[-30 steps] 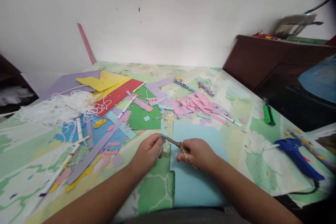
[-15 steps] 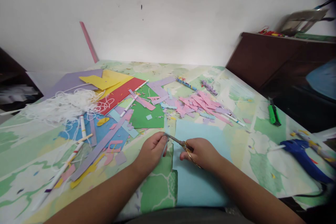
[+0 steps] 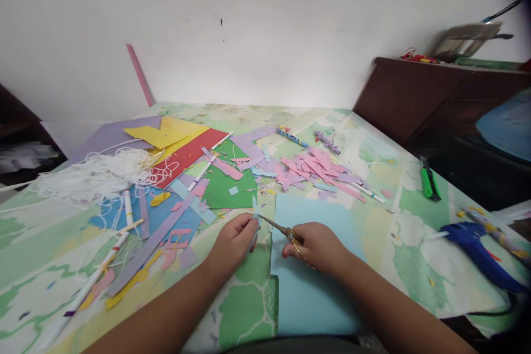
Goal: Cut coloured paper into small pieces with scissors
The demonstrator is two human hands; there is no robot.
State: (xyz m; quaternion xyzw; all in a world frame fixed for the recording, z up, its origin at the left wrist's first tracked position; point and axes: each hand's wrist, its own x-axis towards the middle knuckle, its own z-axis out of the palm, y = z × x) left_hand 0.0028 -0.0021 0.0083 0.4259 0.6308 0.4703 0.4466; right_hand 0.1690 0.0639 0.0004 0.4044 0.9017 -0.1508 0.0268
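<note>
My right hand [image 3: 317, 246] is closed round the gold handles of a pair of scissors [image 3: 279, 227]. Their blades point left, with the tips at my left fingertips. Between thumb and finger, my left hand [image 3: 236, 238] pinches a small light blue paper piece [image 3: 255, 211]. Below my right hand lies a large light blue sheet [image 3: 317, 298] with a stepped left edge. Beyond the hands spreads a heap of pink paper scraps [image 3: 317, 168], and left of it is a green sheet [image 3: 230, 191] strewn with cut bits.
White string [image 3: 103, 171] lies tangled at the left, near red [image 3: 193, 155] and yellow sheets [image 3: 166, 131] and paper strips. At the right are a green cutter [image 3: 430, 181] and a blue glue gun [image 3: 477, 249]. A dark cabinet [image 3: 418, 94] stands behind them.
The view has tilted and shifted slightly. The scissor tips stay by my left fingertips, and a bit of light blue paper now shows above my left thumb.
</note>
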